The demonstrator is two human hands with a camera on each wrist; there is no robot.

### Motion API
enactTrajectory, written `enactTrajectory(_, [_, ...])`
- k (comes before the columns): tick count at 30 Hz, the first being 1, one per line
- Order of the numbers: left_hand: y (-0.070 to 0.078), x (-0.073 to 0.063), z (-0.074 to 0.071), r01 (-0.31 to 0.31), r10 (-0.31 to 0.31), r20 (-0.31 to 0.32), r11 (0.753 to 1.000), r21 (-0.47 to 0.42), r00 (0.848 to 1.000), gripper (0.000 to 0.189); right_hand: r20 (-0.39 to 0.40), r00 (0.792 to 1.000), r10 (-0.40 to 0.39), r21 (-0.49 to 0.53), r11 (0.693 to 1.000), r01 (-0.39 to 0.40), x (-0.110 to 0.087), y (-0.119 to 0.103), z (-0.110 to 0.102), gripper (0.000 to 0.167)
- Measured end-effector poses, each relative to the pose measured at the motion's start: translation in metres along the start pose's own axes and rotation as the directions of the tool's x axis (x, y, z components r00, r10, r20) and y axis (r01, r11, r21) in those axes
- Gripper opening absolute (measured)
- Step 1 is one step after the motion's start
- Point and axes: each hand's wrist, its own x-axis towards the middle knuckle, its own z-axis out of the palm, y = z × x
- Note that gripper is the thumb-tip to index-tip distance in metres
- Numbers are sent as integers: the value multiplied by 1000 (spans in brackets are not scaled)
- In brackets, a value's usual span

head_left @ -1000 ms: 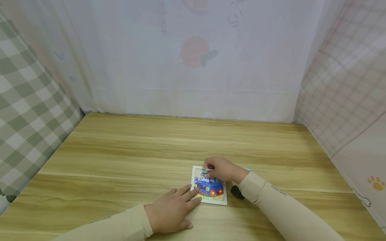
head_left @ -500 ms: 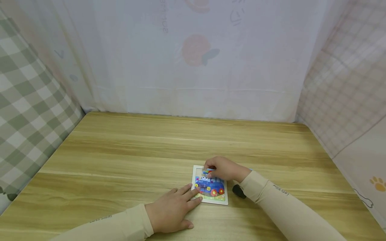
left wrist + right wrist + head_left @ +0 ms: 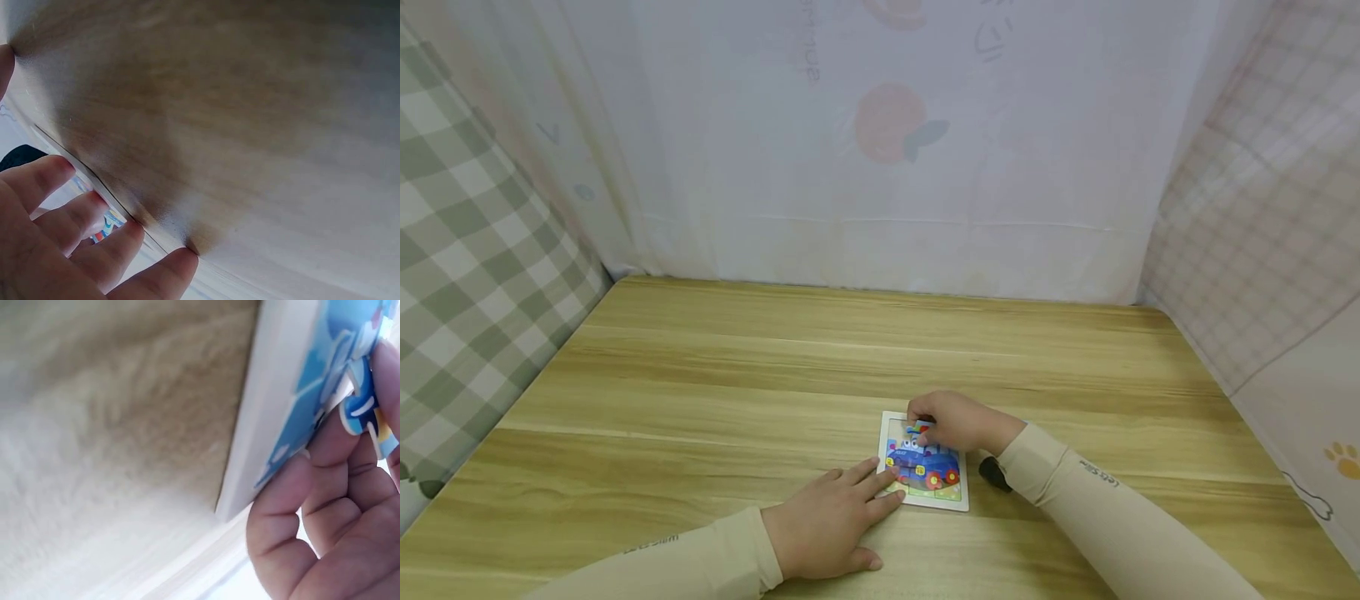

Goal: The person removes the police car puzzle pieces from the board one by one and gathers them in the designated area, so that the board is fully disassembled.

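Note:
A small jigsaw puzzle in a white frame point(image 3: 942, 503) lies on the table, its pieces showing a blue cartoon police car. My left hand point(image 3: 827, 527) rests flat with spread fingers. Its fingertips touch the frame's lower left edge and the tabletop. Over the puzzle's upper right part is my right hand point(image 3: 962, 421), hiding that corner in the head view. In the right wrist view it pinches a blue puzzle piece point(image 3: 359, 412) between thumb and fingers, tilted above the puzzle. Another fingertip of this hand touches the puzzle near its frame.
A black object point(image 3: 992, 473) sits right of the puzzle, partly hidden by the right sleeve point(image 3: 1037, 467). The wood-grain table point(image 3: 737, 375) reaches back to a pale printed curtain point(image 3: 880, 192). Checked cloth point(image 3: 467, 292) hangs at the left side.
Both hands stay almost in place. The head view has shifted very slightly.

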Motion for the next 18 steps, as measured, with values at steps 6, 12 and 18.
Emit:
enactTrajectory(6, [0,0,1,-1,1,0,1000,-5,1000,67,-8,1000,-8,-31,1000,7,0,-2,0,14])
enactTrajectory(12, [-1,0,1,0,0,4,1000,-9,1000,67,-15,1000,-14,-25,1000,13,0,-3,1,16])
enactTrajectory(18, [-1,1,0,-3,3,1,1000,-8,1000,66,-16,998,54,20,998,-53,-1,-5,0,10])
